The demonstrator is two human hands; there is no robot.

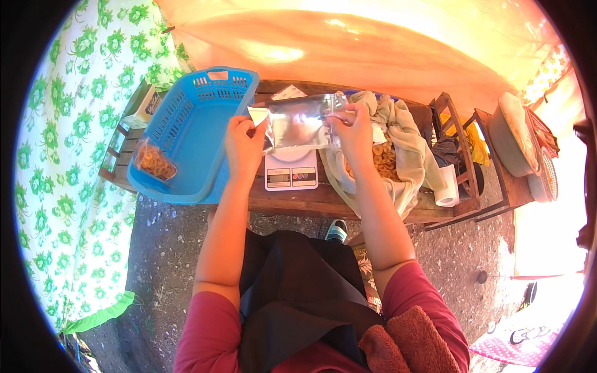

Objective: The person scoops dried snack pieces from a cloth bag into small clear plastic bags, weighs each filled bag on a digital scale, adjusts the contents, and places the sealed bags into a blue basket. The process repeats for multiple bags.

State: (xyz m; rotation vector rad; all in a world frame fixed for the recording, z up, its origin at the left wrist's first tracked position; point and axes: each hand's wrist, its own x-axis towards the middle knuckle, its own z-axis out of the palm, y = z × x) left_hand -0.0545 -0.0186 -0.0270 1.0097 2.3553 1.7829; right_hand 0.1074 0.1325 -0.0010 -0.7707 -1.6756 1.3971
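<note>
A shiny silver foil pouch (300, 122) is stretched sideways between my two hands, above a white kitchen scale (291, 171). My left hand (244, 144) pinches its left end, where a pale folded corner shows. At the other end, my right hand (352, 135) grips the pouch near its right edge. The pouch looks flat; whether anything is inside cannot be seen. Partly hidden behind it is the scale's round top. Just right of the scale, ring-shaped brown snacks (385, 160) lie in a cream cloth (423, 158).
A blue plastic basket (211, 140) at the left holds one clear bag of snacks (155, 163). A white paper roll (446, 186) stands at the right of the wooden bench (298, 200). Farther right, a large tub (513, 133) rests on another wooden stand. A cardboard box (142, 107) is behind the basket.
</note>
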